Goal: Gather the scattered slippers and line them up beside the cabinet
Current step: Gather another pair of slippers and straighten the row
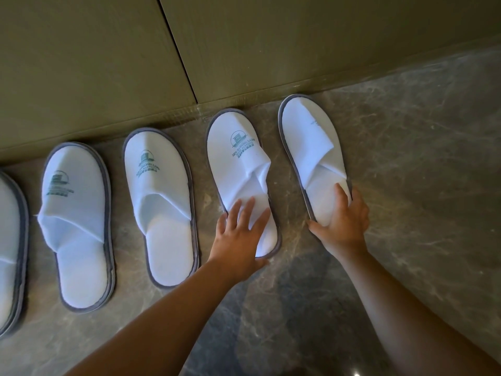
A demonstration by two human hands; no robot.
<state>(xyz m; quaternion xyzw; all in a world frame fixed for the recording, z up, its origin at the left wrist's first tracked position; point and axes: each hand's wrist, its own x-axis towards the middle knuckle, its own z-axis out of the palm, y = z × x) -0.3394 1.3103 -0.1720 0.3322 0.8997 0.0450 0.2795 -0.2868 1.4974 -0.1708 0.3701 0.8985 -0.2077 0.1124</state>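
Note:
Several white slippers with grey trim lie in a row on the marble floor, toes toward the olive cabinet (108,63). My left hand (240,234) rests flat with spread fingers on the heel of the fourth slipper (235,147), thumb under its rear edge. My right hand (343,215) grips the heel of the rightmost slipper (309,137), thumb at its left rim and fingers over the right rim. Further left lie a third slipper (160,185), a second one (76,213) and a partly cut-off slipper (9,240).
The grey-brown marble floor (406,172) stretches to the right and toward me. The cabinet's base edge runs diagonally just behind the slippers' toes, with a vertical seam (179,50) between two panels.

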